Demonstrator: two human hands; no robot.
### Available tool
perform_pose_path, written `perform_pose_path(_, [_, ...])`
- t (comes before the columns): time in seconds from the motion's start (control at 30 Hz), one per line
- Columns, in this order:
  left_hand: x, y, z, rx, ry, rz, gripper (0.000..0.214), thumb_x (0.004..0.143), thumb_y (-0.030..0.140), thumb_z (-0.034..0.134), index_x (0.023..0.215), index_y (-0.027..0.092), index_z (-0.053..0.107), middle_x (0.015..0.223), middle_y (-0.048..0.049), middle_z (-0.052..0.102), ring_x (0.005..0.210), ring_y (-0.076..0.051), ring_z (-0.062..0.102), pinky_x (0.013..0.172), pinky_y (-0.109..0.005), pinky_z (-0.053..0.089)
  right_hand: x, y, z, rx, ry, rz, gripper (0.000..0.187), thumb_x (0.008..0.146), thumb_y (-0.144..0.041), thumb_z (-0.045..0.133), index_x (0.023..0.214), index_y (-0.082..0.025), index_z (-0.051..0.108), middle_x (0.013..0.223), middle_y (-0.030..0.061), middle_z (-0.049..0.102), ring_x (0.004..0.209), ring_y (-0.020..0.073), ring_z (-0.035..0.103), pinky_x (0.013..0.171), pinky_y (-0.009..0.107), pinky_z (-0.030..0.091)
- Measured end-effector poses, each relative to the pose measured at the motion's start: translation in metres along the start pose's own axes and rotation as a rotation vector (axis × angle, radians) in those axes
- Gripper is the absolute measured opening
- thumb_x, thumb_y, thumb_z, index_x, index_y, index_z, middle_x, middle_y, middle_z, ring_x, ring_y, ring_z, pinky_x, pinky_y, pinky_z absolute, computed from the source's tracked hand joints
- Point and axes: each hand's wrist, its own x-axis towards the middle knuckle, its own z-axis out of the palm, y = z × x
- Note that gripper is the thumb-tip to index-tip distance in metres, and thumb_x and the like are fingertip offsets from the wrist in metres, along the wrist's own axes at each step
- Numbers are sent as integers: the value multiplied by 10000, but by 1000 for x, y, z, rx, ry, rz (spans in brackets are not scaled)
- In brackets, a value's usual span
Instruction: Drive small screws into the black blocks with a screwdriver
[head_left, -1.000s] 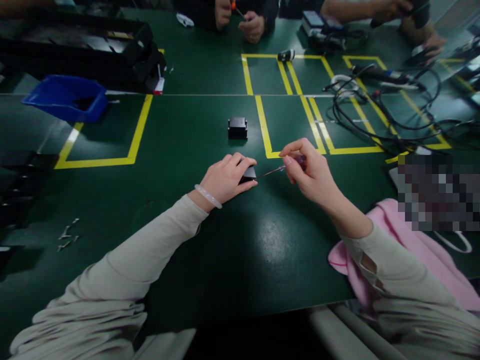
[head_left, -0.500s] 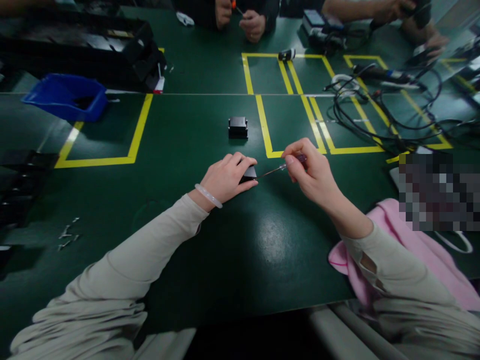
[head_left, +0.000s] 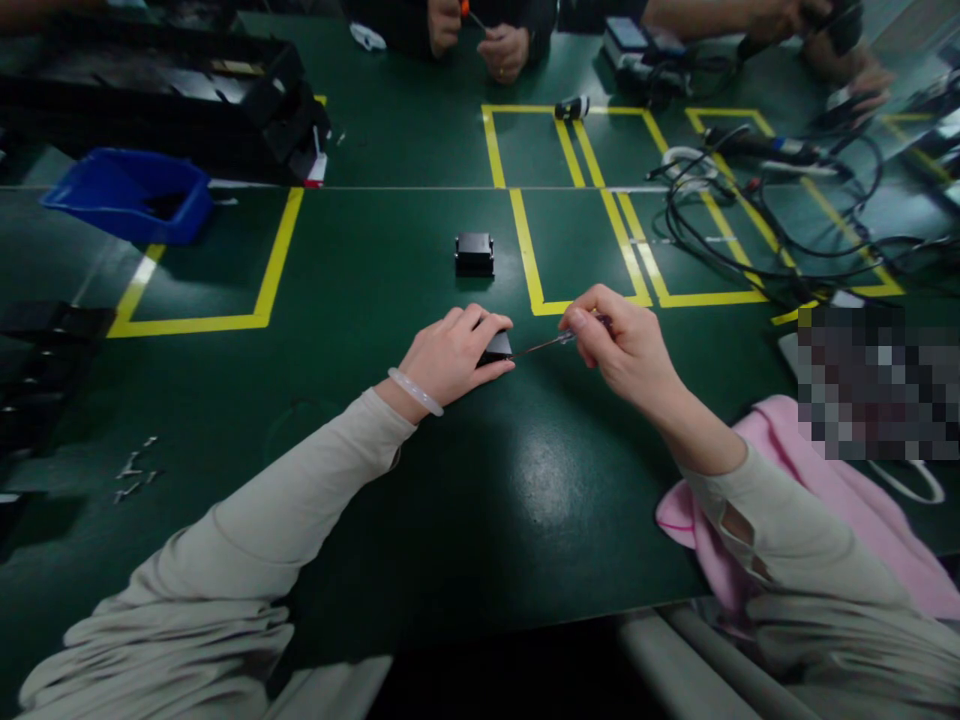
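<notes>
My left hand (head_left: 453, 352) grips a small black box-shaped part (head_left: 498, 347) against the green table, thumb on the near side and fingers over the far side. Much of the part is hidden under the hand. In my right hand (head_left: 619, 340) is a screwdriver (head_left: 541, 344), its handle within my curled fingers. The thin shaft points left, and its tip meets the right end of the black part. Beyond my hands a second black box-shaped part (head_left: 475, 254) stands by itself on the table.
Several small screws (head_left: 135, 470) lie at the left. A blue bin (head_left: 131, 200) and large black trays (head_left: 225, 95) stand farther back. Coiled cables (head_left: 757, 235) spread over yellow tape at the right, above a pink cloth (head_left: 795, 480). Across the table, a co-worker's hands (head_left: 504, 50) hold an orange-handled tool.
My right hand has turned slightly around the screwdriver handle, its fingers shifting a little. The left hand and the black part stay in place.
</notes>
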Motion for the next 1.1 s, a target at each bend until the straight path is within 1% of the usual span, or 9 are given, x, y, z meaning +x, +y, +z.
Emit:
perform_pose_path(0.07, [0,0,0,-3,-2,-3,464,960,488,559,1328,208,512,1253,-100,592,1071,-243,569,804,-328,477,0,0,0,1,0,4,269,1020,-434,480,890,-216,567,645,-31,524,580,112,494,549,272,337])
perform_pose_path(0.2, [0,0,0,-20,-4,-4,462,961,488,557,1326,207,513,1255,-97,591,1079,-244,570,815,-328,478,0,1,0,30,-2,13,222,1030,-406,453,1014,-215,563,712,-23,529,591,114,486,551,270,346])
perform_pose_path(0.4, [0,0,0,-20,-3,1,461,966,484,552,1329,203,511,1266,-99,590,1082,-245,570,818,-329,479,1,3,0,15,8,27,242,1005,-410,517,864,-216,548,613,-44,507,538,104,474,524,266,322])
perform_pose_path(0.5, [0,-1,0,-21,-2,3,461,963,481,558,1326,200,512,1263,-101,593,1079,-246,570,814,-331,481,1,4,1,48,8,43,192,1014,-386,505,917,-225,545,605,-58,493,485,95,448,500,266,317])
perform_pose_path(0.6, [0,-1,0,-23,-1,6,459,962,481,559,1324,202,513,1259,-99,595,1073,-246,571,811,-334,485,1,4,1,82,-3,50,146,1022,-366,490,997,-231,537,623,-67,484,483,94,454,504,265,329])
perform_pose_path(0.67, [0,-1,-1,-20,2,8,455,964,480,555,1323,204,514,1257,-97,595,1071,-244,573,810,-332,484,1,3,1,66,1,39,159,1017,-372,499,977,-225,544,629,-62,492,516,97,469,523,265,334])
perform_pose_path(0.8, [0,-1,0,-18,2,3,453,961,479,559,1320,206,514,1254,-99,594,1073,-243,572,806,-325,481,1,3,-1,15,-5,33,238,999,-408,532,857,-219,553,603,-47,506,549,106,486,537,270,328])
perform_pose_path(1.0, [0,-1,0,-17,4,6,457,958,475,565,1325,208,514,1255,-97,594,1071,-241,571,805,-328,480,1,2,-1,61,-17,44,139,1005,-360,515,999,-225,547,700,-28,540,614,124,524,552,273,352])
perform_pose_path(1.1, [0,-1,0,-14,2,3,463,959,482,563,1328,208,514,1253,-94,595,1067,-240,574,798,-325,481,1,0,-1,34,-5,49,155,999,-351,528,917,-220,541,658,-40,528,584,114,518,554,273,349])
